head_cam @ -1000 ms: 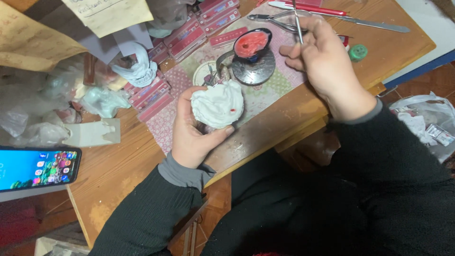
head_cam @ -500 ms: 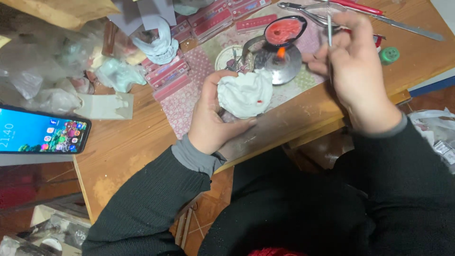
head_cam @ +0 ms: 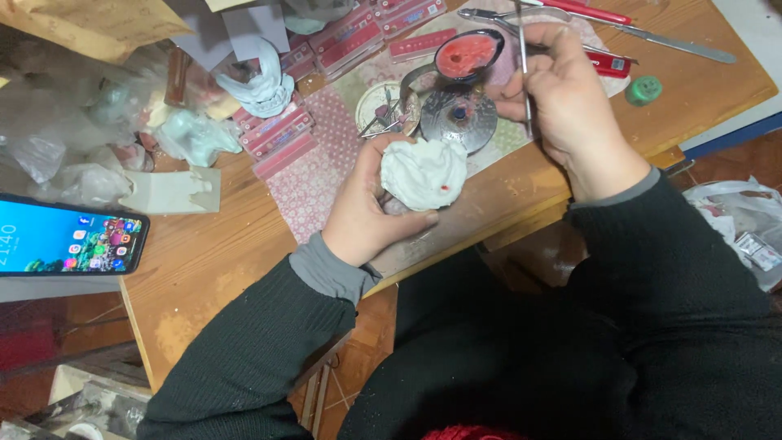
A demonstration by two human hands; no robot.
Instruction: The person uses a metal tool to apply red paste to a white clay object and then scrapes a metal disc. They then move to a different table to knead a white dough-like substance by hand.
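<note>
Head view: my left hand (head_cam: 366, 208) clamps the brittle-looking white plaster cast (head_cam: 423, 173) by its sides near the bench's front edge (head_cam: 521, 216), my right hand (head_cam: 562, 98) pinching a thin metal tool (head_cam: 524, 77).

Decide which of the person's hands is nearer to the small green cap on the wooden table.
Right. The right hand, holding a thin metal tool, sits just left of the green cap. The left hand, cupping a white plaster cast, is much farther, down toward the table's near edge.

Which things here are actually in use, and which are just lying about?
In use: white plaster cast in left hand; thin metal tool in right hand; round dish of red wax.
Lying about: lit smartphone; small green cap; long metal spatula.
</note>
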